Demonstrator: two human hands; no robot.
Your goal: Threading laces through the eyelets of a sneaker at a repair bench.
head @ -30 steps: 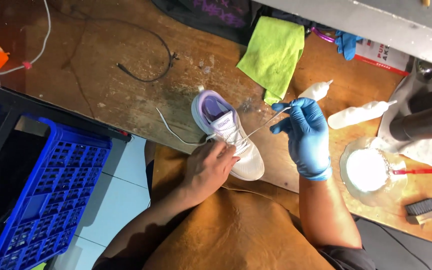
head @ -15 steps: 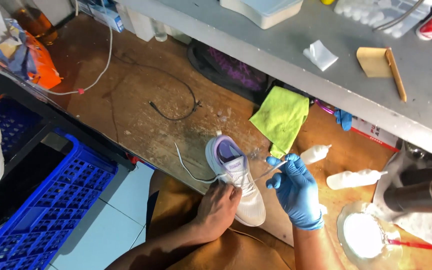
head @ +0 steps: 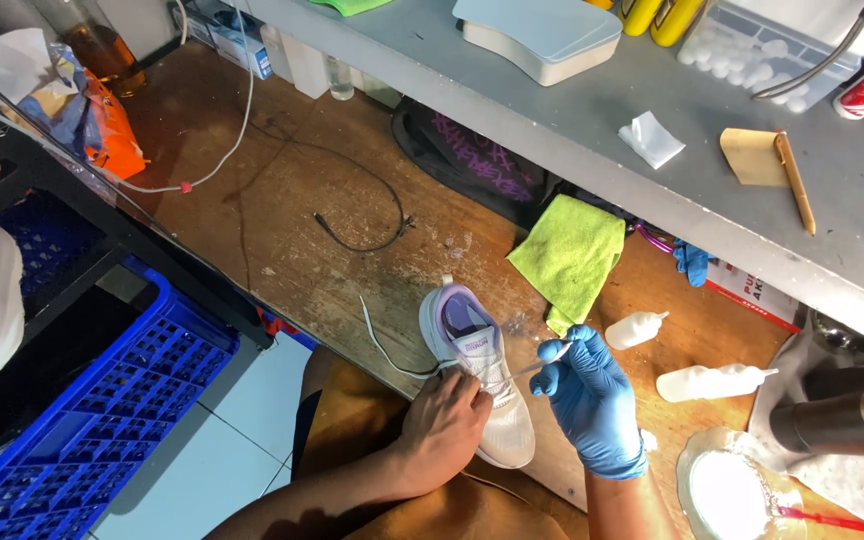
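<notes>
Shoe (head: 479, 372), white with lilac lining, lies at the bench (head: 282, 250) edge, its long axis running from heel at upper left to toe at lower right. Bare left hand (head: 445, 425) clasps its near side. Gloved right hand (head: 592, 398) pinches a lace (head: 530, 366) pulled rightward from the eyelets.

Left hand (head: 444, 428) hides white shoe (head: 482, 375) midsection; lace tip under right hand (head: 590, 398) unclear.

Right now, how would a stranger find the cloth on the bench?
Look at the brown wooden workbench, just below the grey shelf. The cloth lies beyond the white shoe, draped and crumpled. It is the only bright yellow-green thing there.
</notes>
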